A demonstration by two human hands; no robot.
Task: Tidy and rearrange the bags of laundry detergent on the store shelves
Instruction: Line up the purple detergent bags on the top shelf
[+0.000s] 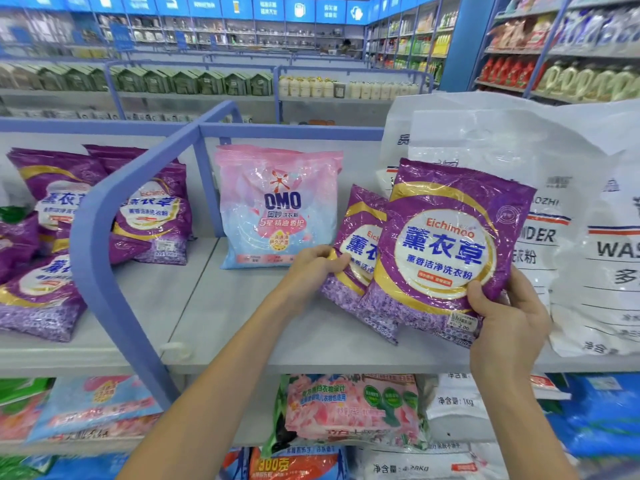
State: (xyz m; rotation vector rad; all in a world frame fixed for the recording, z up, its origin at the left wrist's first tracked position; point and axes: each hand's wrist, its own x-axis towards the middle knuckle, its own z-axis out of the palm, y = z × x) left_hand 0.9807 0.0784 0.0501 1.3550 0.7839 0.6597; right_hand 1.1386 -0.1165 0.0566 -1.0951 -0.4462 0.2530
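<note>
Holding two purple lavender packs upright over the upper shelf (242,323), the person seems to be mid-sort. The right hand (509,317) grips the front purple bag (446,251) at its lower right corner, thumb curled over the face. The left hand (315,268) pinches the left edge of the rear purple bag (356,244), which stands just behind the front one and is partly covered by it. Both bags are in the middle compartment, between the pink OMO bag (277,206) on the left and the big white sacks (588,220) close on the right. A pile of matching purple bags (152,209) lies in the next compartment beyond the blue divider (138,188). The likely next move is therefore to carry this pair across to join them, which calls for a firm hold on slippery film and a lift clear of the rail. Whether the bags' bottoms rest on the shelf or hang just above it cannot be told. The right hand's fingers are hidden behind the pack, the white sacks are cut off at the frame edge, and the labels on the lower shelf are too blurred to read.
</note>
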